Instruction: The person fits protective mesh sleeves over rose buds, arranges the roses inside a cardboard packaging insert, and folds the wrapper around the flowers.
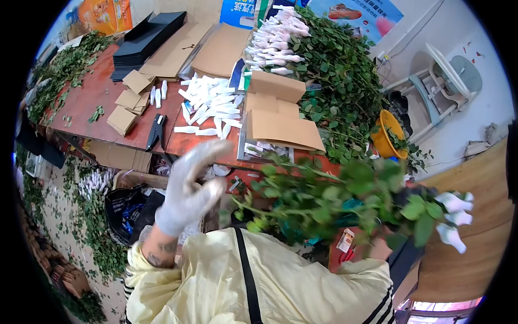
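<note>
My left hand (194,186), in a whitish glove, is raised in front of my chest with thumb and fingers apart and nothing between them. A bunch of leafy rose stems (324,200) is held across my front, blurred by motion. Its heads, wrapped in white sleeves (457,218), point right and the stem ends point left. My right hand (423,191) is mostly hidden by leaves near the heads; a dark patch there looks like its glove. On the red table (186,144) in front lies a pile of white sleeves (213,102).
A black stapler (156,132) lies by small cardboard pieces (123,120). Folded brown cardboard (280,121) stands at the table's front. Behind it is a large heap of sleeved roses (340,81). A yellow basin (389,135) and a high chair (442,81) are at right.
</note>
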The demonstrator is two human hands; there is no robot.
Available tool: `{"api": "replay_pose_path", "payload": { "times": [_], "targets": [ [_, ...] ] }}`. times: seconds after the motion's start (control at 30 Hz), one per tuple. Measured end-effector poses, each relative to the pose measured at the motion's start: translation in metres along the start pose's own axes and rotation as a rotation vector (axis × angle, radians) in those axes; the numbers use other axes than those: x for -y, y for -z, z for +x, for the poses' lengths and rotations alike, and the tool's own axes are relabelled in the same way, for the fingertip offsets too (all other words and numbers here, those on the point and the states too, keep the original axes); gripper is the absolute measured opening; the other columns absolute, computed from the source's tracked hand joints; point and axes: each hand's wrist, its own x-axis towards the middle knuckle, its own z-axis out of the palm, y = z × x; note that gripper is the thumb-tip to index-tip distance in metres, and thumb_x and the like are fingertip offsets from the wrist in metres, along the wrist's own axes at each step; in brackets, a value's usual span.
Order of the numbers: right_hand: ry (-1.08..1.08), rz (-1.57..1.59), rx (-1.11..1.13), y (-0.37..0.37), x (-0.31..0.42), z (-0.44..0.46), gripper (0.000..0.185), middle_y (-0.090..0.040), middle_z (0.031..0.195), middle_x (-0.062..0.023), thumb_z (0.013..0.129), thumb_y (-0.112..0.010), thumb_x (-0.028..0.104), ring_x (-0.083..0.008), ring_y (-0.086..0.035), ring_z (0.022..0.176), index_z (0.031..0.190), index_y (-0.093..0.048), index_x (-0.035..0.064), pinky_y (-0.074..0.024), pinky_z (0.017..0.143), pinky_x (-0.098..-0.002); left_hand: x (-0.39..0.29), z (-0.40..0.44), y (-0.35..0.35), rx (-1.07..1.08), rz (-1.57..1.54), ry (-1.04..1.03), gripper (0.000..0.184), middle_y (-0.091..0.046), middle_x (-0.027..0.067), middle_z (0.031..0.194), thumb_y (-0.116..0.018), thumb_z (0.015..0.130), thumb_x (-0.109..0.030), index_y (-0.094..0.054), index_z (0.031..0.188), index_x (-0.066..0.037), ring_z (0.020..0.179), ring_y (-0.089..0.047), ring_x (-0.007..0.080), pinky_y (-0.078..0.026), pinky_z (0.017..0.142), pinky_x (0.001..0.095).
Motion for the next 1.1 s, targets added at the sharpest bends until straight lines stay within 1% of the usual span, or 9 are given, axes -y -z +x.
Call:
{"api": "replay_pose_path", "payload": {
  "times": [0.17,0.3,0.43,0.57,0.73,0.77,0.97,1.0,1.1],
  "targets": [
    [0.110,-0.456,-0.386,0.090,0.071,-0.016,0.037,-0.058,0.108,-0.0073,0.090,-0.056,0.028,-0.0197,-0.055,0.097,0.117,-0.049,0.0043,-0.0440,0.087,-0.0331,0.069,0.115,-0.012,0.081,0.163,-0.031,0.042,-0.062,0.0169,0.116,-0.058,0.085,-0.024,-0.058,0.120,0.000,0.111,-0.058,0.0260,-0.042,0.098,0.0344],
    [0.151,-0.769,-0.557,0.136,0.131,-0.011,0.031,-0.060,0.103,-0.0068,0.089,-0.056,0.025,-0.0199,-0.058,0.092,0.112,-0.052,0.0046,-0.0459,0.083,-0.0334,0.137,0.188,-0.048,0.461,0.530,0.095,0.054,-0.059,0.0188,0.123,-0.057,0.085,-0.035,-0.053,0.128,-0.003,0.116,-0.055,0.0320,-0.041,0.100,0.0378],
    [0.203,-1.041,-0.543,0.143,0.177,0.032,0.025,-0.062,0.097,-0.0062,0.088,-0.057,0.022,-0.0201,-0.060,0.087,0.107,-0.055,0.0049,-0.0477,0.079,-0.0337,0.198,0.207,-0.090,0.991,0.825,0.325,0.065,-0.060,0.0180,0.122,-0.063,0.076,-0.048,-0.057,0.125,-0.007,0.112,-0.058,0.0331,-0.046,0.094,0.0379],
    [0.314,-1.264,-0.241,0.096,0.190,0.113,0.020,-0.065,0.092,-0.0057,0.088,-0.058,0.019,-0.0203,-0.062,0.082,0.102,-0.059,0.0052,-0.0496,0.075,-0.0341,0.216,0.202,-0.094,1.022,0.784,0.249,0.059,-0.064,0.0185,0.113,-0.063,0.074,-0.046,-0.061,0.120,-0.009,0.106,-0.061,0.0332,-0.049,0.089,0.0399],
    [0.840,-1.560,0.418,-0.060,0.065,0.235,0.013,-0.065,0.091,-0.0140,0.082,-0.051,0.012,-0.0295,-0.063,0.081,0.088,-0.061,0.0050,-0.0510,0.075,-0.0390,0.216,0.185,-0.098,0.869,0.814,0.331,0.038,-0.066,0.0186,0.099,-0.058,0.082,-0.034,-0.061,0.111,-0.009,0.095,-0.063,0.0344,-0.048,0.084,0.0421],
    [0.487,-1.884,0.617,-0.086,0.041,0.260,0.019,-0.065,0.095,-0.0137,0.081,-0.047,0.011,-0.0290,-0.064,0.086,0.093,-0.061,0.0065,-0.0504,0.077,-0.0394,0.210,0.184,-0.098,0.842,0.836,0.333,0.034,-0.067,0.0177,0.098,-0.057,0.083,-0.031,-0.061,0.109,-0.009,0.094,-0.064,0.0343,-0.049,0.083,0.0429],
    [0.656,-1.689,0.518,-0.099,-0.146,0.312,0.029,-0.060,0.088,-0.0091,0.078,-0.054,0.014,-0.0264,-0.062,0.085,0.106,-0.057,0.0070,-0.0475,0.075,-0.0385,0.203,0.179,-0.099,0.775,0.864,0.397,0.033,-0.066,0.0169,0.094,-0.057,0.083,-0.030,-0.059,0.110,-0.011,0.091,-0.065,0.0311,-0.049,0.079,0.0435],
    [0.872,-1.570,0.446,-0.092,-0.174,0.316,0.026,-0.060,0.082,-0.0075,0.083,-0.051,0.017,-0.0253,-0.062,0.075,0.106,-0.058,0.0074,-0.0473,0.065,-0.0377,0.205,0.179,-0.100,0.783,0.862,0.394,0.034,-0.066,0.0159,0.093,-0.058,0.083,-0.030,-0.059,0.111,-0.011,0.091,-0.065,0.0304,-0.049,0.079,0.0437],
    [0.498,-1.714,0.548,-0.101,-0.177,0.318,0.038,-0.061,0.091,-0.0091,0.079,-0.054,0.019,-0.0258,-0.062,0.075,0.114,-0.055,0.0062,-0.0491,0.067,-0.0391,0.206,0.175,-0.100,0.734,0.842,0.324,0.029,-0.066,0.0154,0.087,-0.059,0.082,-0.029,-0.056,0.099,-0.007,0.085,-0.065,0.0322,-0.049,0.075,0.0440]
  ]
}}
